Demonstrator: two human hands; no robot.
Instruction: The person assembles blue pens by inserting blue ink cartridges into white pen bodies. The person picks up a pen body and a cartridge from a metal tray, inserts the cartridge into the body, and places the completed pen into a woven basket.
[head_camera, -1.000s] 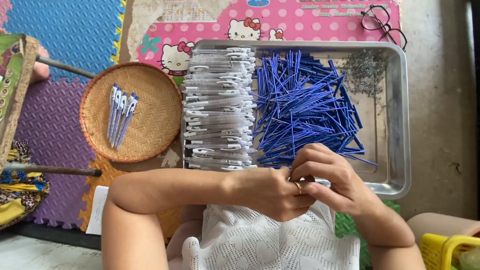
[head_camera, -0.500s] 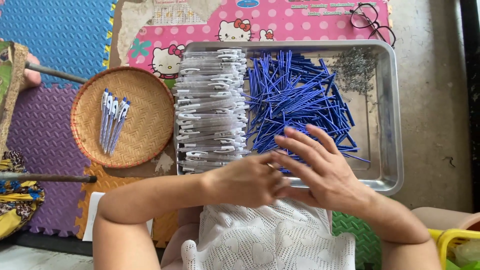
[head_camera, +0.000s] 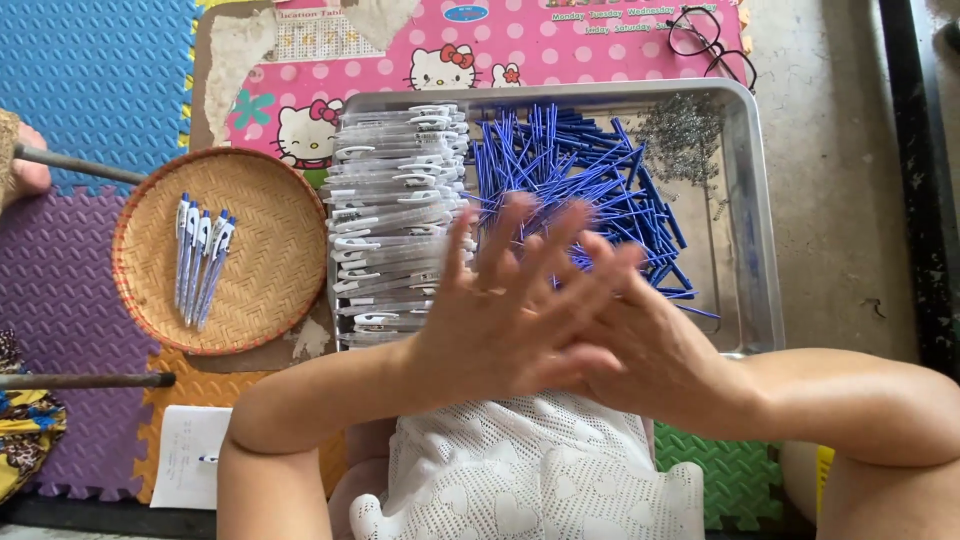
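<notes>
My left hand (head_camera: 500, 320) and my right hand (head_camera: 655, 350) lie flat against each other, palm to palm, over the near edge of a metal tray (head_camera: 745, 200). The fingers of both are spread and blurred. Nothing shows between the palms. Just beyond the fingertips lies a heap of blue pen tubes (head_camera: 580, 170). A stack of clear pen barrels with white clips (head_camera: 395, 210) fills the tray's left side. Small metal springs (head_camera: 680, 125) are piled in its far right corner.
A round woven basket (head_camera: 270, 290) on the left holds several assembled pens (head_camera: 200, 255). Eyeglasses (head_camera: 710, 40) rest on a pink cartoon board (head_camera: 560, 50). Foam mats cover the floor, a paper slip (head_camera: 185, 455) lies near left, and another person's hand (head_camera: 25, 170) is at the left edge.
My hands were bunched together at the tray's near edge. Now both are flattened with fingers spread, palm against palm, and reach farther over the tray.
</notes>
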